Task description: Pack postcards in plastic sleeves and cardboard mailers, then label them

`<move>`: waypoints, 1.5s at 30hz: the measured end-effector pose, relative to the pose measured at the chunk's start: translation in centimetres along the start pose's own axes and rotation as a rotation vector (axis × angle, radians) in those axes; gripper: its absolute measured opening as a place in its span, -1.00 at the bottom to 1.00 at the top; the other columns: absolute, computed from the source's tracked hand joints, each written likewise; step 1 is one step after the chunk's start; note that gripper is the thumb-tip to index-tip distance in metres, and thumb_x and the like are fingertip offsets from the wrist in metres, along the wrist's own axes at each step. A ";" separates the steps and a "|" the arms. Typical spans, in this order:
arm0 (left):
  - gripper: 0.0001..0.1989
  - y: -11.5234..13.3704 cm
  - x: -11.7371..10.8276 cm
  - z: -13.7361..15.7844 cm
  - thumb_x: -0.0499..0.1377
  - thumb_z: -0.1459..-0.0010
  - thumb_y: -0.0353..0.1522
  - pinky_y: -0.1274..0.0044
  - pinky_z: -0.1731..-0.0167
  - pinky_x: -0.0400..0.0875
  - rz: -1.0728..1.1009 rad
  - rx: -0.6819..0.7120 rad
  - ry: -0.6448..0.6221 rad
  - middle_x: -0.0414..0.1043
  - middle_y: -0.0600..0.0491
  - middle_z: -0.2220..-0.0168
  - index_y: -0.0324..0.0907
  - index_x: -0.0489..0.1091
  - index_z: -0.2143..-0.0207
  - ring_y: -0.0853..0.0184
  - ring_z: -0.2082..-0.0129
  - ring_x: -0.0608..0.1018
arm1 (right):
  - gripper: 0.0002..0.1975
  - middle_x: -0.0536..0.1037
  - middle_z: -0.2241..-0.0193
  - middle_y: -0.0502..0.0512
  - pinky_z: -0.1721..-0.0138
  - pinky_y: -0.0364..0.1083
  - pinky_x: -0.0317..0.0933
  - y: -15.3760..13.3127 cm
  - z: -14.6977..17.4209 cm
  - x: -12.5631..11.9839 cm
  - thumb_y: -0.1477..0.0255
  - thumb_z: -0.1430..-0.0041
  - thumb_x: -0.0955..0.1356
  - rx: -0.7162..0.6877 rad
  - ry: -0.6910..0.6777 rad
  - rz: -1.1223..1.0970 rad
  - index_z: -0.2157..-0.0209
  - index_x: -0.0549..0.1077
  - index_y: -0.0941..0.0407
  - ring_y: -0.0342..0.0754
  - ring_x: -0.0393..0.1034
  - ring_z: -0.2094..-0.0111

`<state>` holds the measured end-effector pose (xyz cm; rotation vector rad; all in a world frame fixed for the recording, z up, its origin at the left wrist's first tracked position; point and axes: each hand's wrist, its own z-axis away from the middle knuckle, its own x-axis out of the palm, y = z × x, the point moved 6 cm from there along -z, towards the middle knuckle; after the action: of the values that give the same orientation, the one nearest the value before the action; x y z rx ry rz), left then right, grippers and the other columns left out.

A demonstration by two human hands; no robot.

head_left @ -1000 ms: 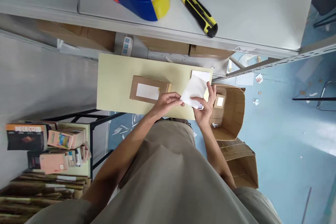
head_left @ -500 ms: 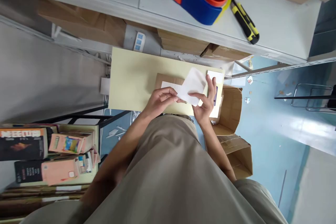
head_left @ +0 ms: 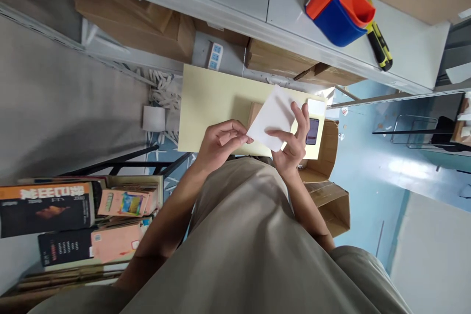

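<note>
Over the pale yellow table, a white sheet of paper (head_left: 275,115) is held up at a slant. My left hand (head_left: 222,146) pinches its lower left corner between thumb and fingertips. On the other side, my right hand (head_left: 292,144) grips the sheet's lower right part, thumb across its face and the other fingers raised at its right edge. Behind the sheet a small brown cardboard piece (head_left: 253,112) shows, mostly covered. A phone (head_left: 312,131) lies on the table (head_left: 209,108) right of my right hand, near a small white stack (head_left: 316,107).
A shelf above the table carries an orange and blue tape dispenser (head_left: 340,12) and a yellow and black utility knife (head_left: 380,49). Open cardboard boxes (head_left: 331,206) stand at the right. Books (head_left: 47,208) fill a rack at lower left. A power strip (head_left: 215,56) lies behind the table.
The sheet has turned and now shows as one slanted rectangle; the white strip seen left of it is no longer visible. Both hands keep their grip. The view has shifted, showing more of the phone.
</note>
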<state>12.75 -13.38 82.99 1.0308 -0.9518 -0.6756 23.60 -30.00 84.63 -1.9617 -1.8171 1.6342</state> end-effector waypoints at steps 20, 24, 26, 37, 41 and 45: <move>-0.65 3.3 -3.7 0.9 0.41 -0.25 -0.04 0.38 0.25 0.54 -0.028 0.116 -0.029 0.55 0.01 0.38 -0.12 0.54 0.34 0.24 0.34 0.61 | -0.82 0.35 -0.43 0.02 -0.44 0.61 0.07 -4.4 -1.2 2.3 0.15 -0.39 0.45 0.025 -0.095 0.030 0.10 0.58 -0.08 0.41 -0.04 -0.59; -0.63 3.5 -3.9 1.0 0.39 -0.28 0.00 0.36 0.21 0.54 -0.066 0.139 -0.023 0.55 -0.01 0.34 -0.10 0.53 0.30 0.22 0.30 0.61 | -0.78 0.46 -0.31 0.08 -0.40 0.60 0.14 -5.2 -1.2 2.3 0.15 -0.32 0.48 0.020 -0.132 0.068 0.07 0.58 -0.09 0.41 0.14 -0.52; -0.65 3.7 -4.1 1.0 0.37 -0.30 -0.01 0.36 0.18 0.53 -0.124 0.176 -0.003 0.56 -0.01 0.32 -0.09 0.54 0.28 0.22 0.28 0.60 | -0.71 0.52 -0.23 0.13 -0.38 0.57 0.19 -5.7 -1.2 2.4 0.13 -0.29 0.50 0.026 -0.159 0.046 0.03 0.59 -0.07 0.40 0.28 -0.44; -0.78 5.3 -4.0 0.9 0.41 -0.29 -0.13 0.29 -0.02 0.53 -0.379 0.305 -0.054 0.62 -0.05 0.16 -0.06 0.58 0.27 0.13 0.10 0.61 | -0.70 0.67 -0.03 0.16 -0.14 0.28 0.50 -8.4 -2.9 2.3 0.19 -0.37 0.50 0.036 -0.216 -0.151 -0.08 0.60 -0.07 0.21 0.57 -0.16; -0.79 4.9 -3.8 0.6 0.39 -0.30 -0.14 0.24 -0.15 0.53 -0.369 0.288 -0.011 0.61 -0.08 0.01 -0.05 0.60 0.18 0.09 -0.07 0.60 | -0.78 0.69 0.12 0.12 0.02 0.16 0.55 -7.2 -2.7 2.2 0.15 -0.40 0.48 0.177 -0.091 -0.162 0.05 0.64 -0.05 0.13 0.63 0.04; -0.61 3.3 -6.2 -0.5 0.38 -0.27 -0.13 0.33 -0.08 0.56 -0.249 0.197 0.163 0.57 -0.10 -0.12 -0.06 0.55 -0.08 0.13 -0.11 0.60 | -0.79 0.64 0.31 0.01 0.23 -0.02 0.48 -4.4 -2.2 1.0 0.15 -0.37 0.50 0.457 0.166 -0.315 0.18 0.62 -0.01 -0.03 0.55 0.29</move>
<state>10.53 -6.73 83.92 1.3737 -0.7652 -0.6997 21.70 -26.47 87.63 -1.4842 -1.4400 1.5568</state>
